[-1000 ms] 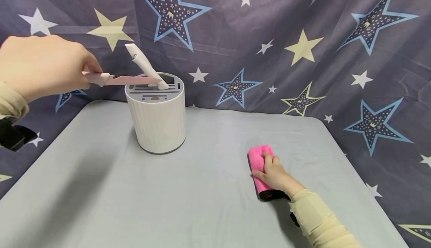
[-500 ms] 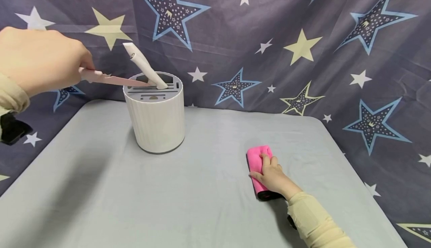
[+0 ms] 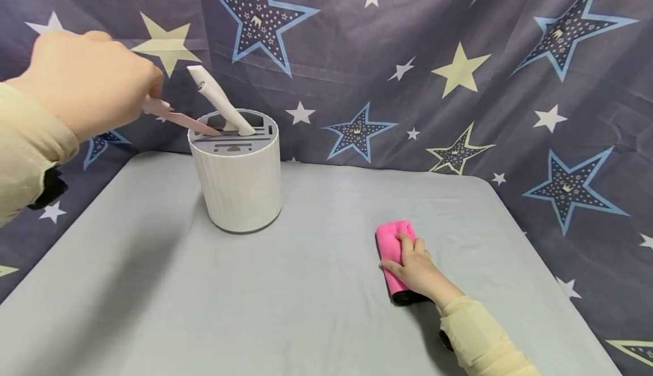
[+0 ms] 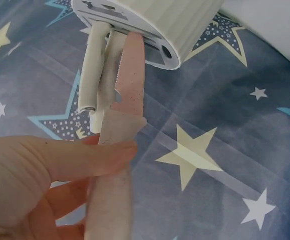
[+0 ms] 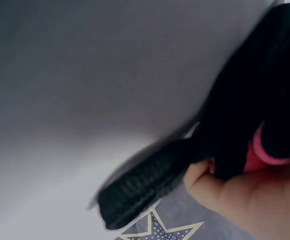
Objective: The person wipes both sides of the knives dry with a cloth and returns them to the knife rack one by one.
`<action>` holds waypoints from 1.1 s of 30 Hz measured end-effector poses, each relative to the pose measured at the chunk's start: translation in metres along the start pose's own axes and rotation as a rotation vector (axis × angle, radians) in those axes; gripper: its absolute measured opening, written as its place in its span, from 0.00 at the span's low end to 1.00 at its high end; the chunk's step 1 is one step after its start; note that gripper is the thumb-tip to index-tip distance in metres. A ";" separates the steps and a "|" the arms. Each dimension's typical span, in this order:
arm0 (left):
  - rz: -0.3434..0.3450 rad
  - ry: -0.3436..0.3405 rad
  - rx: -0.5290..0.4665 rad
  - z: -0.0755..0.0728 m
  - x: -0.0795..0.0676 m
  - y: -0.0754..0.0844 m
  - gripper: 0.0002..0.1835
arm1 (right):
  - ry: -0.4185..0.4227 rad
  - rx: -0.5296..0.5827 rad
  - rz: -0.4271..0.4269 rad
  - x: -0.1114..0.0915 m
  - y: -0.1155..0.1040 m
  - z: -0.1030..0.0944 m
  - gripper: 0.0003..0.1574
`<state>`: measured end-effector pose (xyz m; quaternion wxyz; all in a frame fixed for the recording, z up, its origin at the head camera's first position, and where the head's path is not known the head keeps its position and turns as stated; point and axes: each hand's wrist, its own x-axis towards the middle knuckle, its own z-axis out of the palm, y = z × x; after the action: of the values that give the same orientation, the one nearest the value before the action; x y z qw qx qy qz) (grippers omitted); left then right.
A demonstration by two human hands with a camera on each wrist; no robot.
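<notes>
My left hand [image 3: 97,84] holds a knife [image 3: 190,122] by its pale handle, thumb laid along it in the left wrist view. Its pink blade [image 4: 131,75], partly serrated, points at the slotted top of a white ribbed knife block [image 3: 240,189], with the tip right at the slots. Two pale handles [image 4: 94,65] of other items stick out of the block beside the blade, leaning left in the head view. Over to the right, my right hand [image 3: 420,268] grips a folded pink cloth [image 3: 390,248] with a black underside, thumb at its left edge.
The block and cloth stand on a table with a light grey cover [image 3: 306,285]. A dark star-patterned curtain [image 3: 336,36] hangs right behind the table and along its sides. In the right wrist view a black strap-like piece [image 5: 145,182] fills part of the picture.
The left hand has shifted, and the knife's tip has come back left and down from over the block's middle to its slots, blade now tilted more downward. The right hand and cloth stay put.
</notes>
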<state>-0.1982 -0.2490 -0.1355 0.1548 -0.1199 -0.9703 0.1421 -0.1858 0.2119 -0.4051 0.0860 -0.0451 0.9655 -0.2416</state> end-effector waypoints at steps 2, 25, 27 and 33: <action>0.047 0.029 0.032 -0.001 0.003 0.005 0.09 | 0.012 0.000 -0.003 -0.001 0.000 -0.001 0.46; 0.204 0.374 0.085 0.047 0.017 0.037 0.14 | 0.087 0.024 -0.038 -0.026 0.001 -0.024 0.48; 0.209 0.399 0.075 0.053 0.016 0.038 0.14 | 0.097 0.027 -0.037 -0.027 0.002 -0.026 0.48; 0.230 0.432 0.042 0.065 0.016 0.043 0.16 | 0.112 0.044 -0.014 -0.027 0.007 -0.029 0.48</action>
<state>-0.2269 -0.2204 -0.2040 0.3439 -0.2540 -0.8915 0.1499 -0.1646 0.2346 -0.3794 0.0312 -0.0366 0.9629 -0.2654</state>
